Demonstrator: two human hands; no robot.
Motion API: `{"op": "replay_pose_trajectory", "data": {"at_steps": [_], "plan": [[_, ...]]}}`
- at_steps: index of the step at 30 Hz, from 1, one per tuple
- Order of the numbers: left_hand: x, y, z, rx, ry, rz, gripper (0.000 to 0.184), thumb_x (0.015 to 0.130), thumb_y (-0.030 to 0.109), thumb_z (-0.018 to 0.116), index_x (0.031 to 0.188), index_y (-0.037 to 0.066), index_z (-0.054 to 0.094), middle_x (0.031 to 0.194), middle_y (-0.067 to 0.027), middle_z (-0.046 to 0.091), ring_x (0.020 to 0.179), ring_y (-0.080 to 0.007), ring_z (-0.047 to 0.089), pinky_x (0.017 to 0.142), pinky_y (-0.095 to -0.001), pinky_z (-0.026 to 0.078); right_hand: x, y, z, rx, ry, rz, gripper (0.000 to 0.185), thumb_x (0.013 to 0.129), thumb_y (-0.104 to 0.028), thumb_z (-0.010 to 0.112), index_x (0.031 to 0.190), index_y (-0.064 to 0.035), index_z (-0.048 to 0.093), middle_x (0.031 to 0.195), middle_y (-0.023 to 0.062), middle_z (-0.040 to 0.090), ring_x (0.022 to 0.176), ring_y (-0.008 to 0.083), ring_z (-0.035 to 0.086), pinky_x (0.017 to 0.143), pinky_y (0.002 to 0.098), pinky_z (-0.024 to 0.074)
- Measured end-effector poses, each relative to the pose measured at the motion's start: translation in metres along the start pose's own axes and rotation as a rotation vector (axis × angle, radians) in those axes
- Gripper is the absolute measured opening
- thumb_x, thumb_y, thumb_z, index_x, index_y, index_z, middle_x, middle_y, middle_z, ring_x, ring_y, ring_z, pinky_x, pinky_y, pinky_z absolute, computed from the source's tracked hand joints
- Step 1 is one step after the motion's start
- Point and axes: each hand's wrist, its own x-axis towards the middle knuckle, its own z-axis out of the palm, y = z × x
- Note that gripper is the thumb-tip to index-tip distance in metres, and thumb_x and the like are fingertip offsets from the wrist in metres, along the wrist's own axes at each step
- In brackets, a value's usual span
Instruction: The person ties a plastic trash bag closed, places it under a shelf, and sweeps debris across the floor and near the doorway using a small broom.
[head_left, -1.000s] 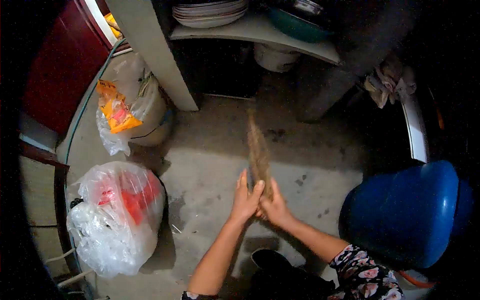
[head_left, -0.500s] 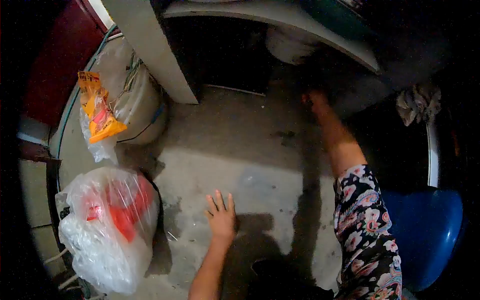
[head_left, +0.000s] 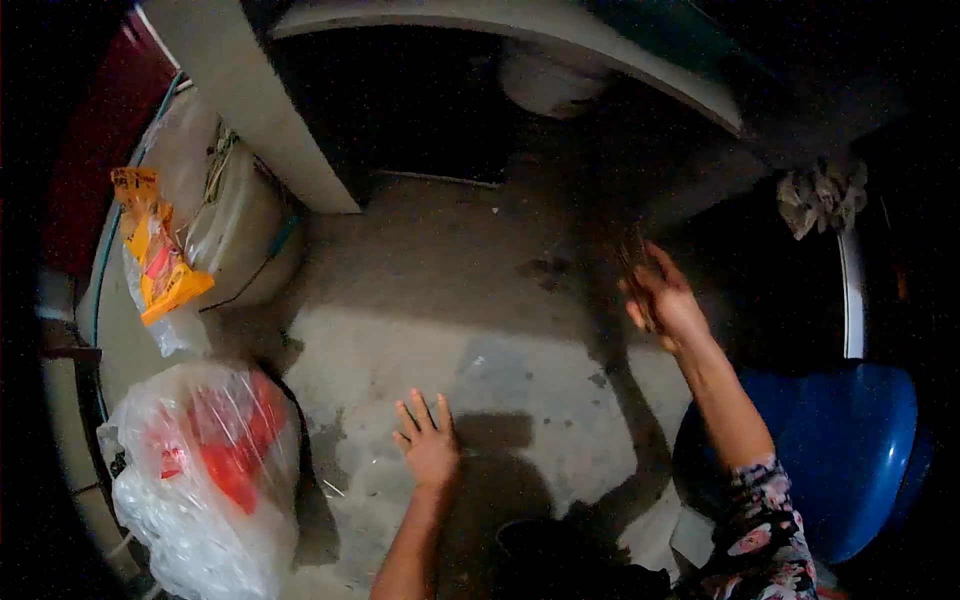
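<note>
My right hand (head_left: 670, 305) is closed around a bundle of thin, dark, bristle-like strands (head_left: 632, 262), over the shadowed floor at right of centre. Whether the strands belong to a brush or are loose sticks I cannot make out in the dim light. My left hand (head_left: 430, 448) has its fingers spread with nothing in it, over the lit part of the grey concrete floor (head_left: 390, 340). Whether it touches the floor is unclear. To its left stands a clear plastic bag (head_left: 225, 530) with red things inside.
A pale bucket-like container (head_left: 255, 240) stands at the left, with an orange wrapper (head_left: 165, 265) against it. An upright post (head_left: 250, 100) and a curved ledge (head_left: 420, 20) border the dark recess. A blue plastic seat (head_left: 830, 460) is at the right, below a crumpled cloth (head_left: 822, 198).
My right hand has come back towards me from the dark area, and the strands now show in it. My left hand stays spread in about the same place. The view has shifted slightly.
</note>
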Motion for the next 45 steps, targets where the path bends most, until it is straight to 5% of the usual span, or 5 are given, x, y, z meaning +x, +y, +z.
{"op": "replay_pose_trajectory", "data": {"at_steps": [13,23,28,38,45], "plan": [[-0.003,-0.001,-0.003,0.072,0.03,0.017,0.066,0.078,0.009,0.06,0.137,0.012,0.031,0.148,-0.0205,0.01,0.133,-0.0455,0.014,0.097,-0.0598,0.03,-0.038,0.033,0.011,-0.116,-0.211,0.218,0.057,0.089,-0.009,0.046,0.141,-0.0108,0.022,0.079,0.0121,0.058,0.045,0.0154,0.049,0.039,0.0275,0.0409],[-0.006,0.006,-0.039,-0.019,-0.122,0.004,0.091,0.064,0.031,0.079,0.138,0.014,0.028,0.148,-0.0181,0.009,0.134,-0.0427,0.013,0.1,-0.0565,0.03,0.234,0.062,0.004,-0.806,-0.06,-0.472,0.046,0.085,-0.008,0.051,0.13,-0.0098,0.043,0.092,0.0139,0.063,0.076,0.0223,0.06,0.064,0.0349,0.0482],[0.006,-0.004,-0.044,-0.229,-0.042,0.018,0.09,0.06,0.03,0.081,0.134,0.014,0.033,0.145,-0.0166,0.021,0.133,-0.0367,0.021,0.097,-0.052,0.034,0.068,0.022,-0.036,-1.029,-0.47,-0.793,0.042,0.085,-0.018,0.052,0.126,-0.0082,0.049,0.121,0.0163,0.055,0.111,0.0317,0.053,0.095,0.039,0.0411],[0.059,0.018,-0.054,0.027,-0.077,0.078,0.097,0.062,0.03,0.081,0.14,0.017,0.025,0.149,-0.0128,0.013,0.137,-0.0333,0.013,0.098,-0.0502,0.036,0.157,0.124,0.001,-1.045,0.031,-0.931,0.049,0.082,-0.007,0.052,0.13,-0.0052,0.043,0.122,0.017,0.053,0.104,0.0301,0.055,0.087,0.0389,0.0439],[0.045,-0.013,-0.035,-0.206,0.138,0.166,0.083,0.061,0.02,0.079,0.131,0.01,0.037,0.14,-0.0159,0.029,0.129,-0.0334,0.03,0.097,-0.0397,0.04,-0.008,0.09,0.04,-1.157,-0.522,-0.558,0.047,0.079,-0.007,0.055,0.125,-0.0101,0.049,0.103,0.0207,0.056,0.097,0.0392,0.053,0.085,0.041,0.0448]]}}
